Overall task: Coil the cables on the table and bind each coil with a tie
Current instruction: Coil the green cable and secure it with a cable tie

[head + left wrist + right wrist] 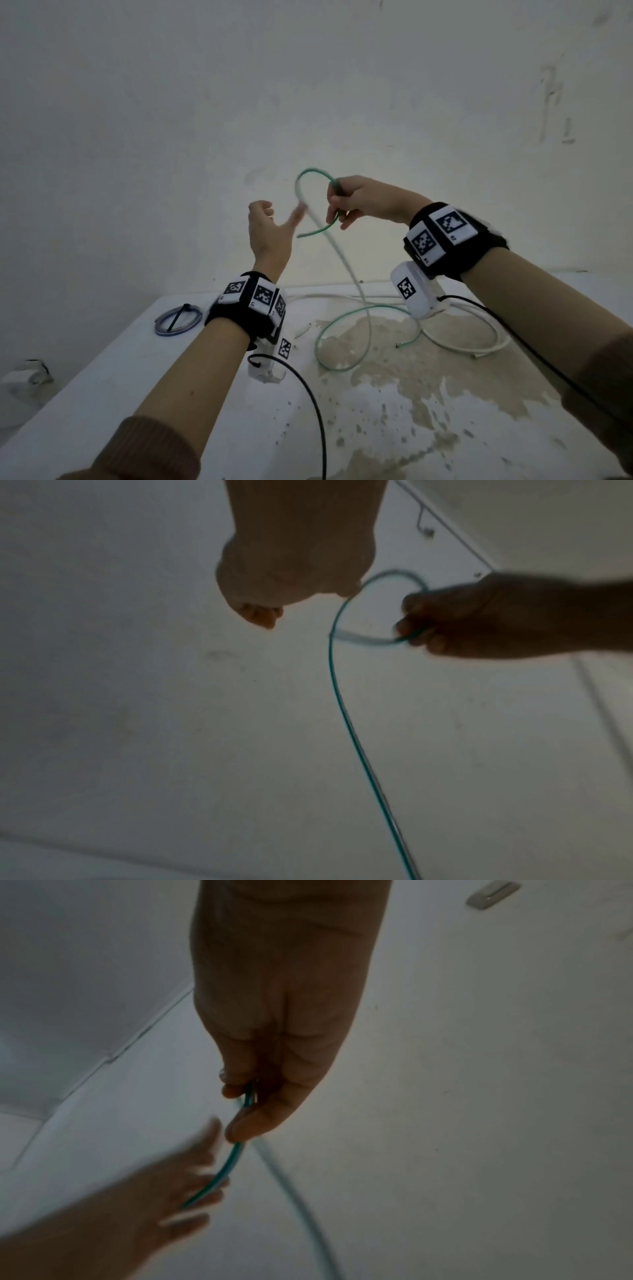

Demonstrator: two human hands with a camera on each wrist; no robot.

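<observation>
A green cable (346, 263) rises from the table into a small loop (310, 192) held in the air. My right hand (346, 202) grips the loop where its strands meet, fingers curled round them (250, 1096). My left hand (270, 222) hangs just left of the loop with fingers spread and blurred, touching or nearly touching the cable; it holds nothing. The rest of the green cable lies in a wide curl (329, 342) on the table. A white cable (469, 342) lies loose at the right. A coiled bluish cable (178, 318) bound with a black tie lies at the left.
The white table (137, 377) has a worn, stained patch (394, 377) in the middle and right. A plain wall (308, 85) stands close behind. Black leads (308, 394) run from the wrist cameras over the table. A small white object (27, 377) sits low at the left, off the table.
</observation>
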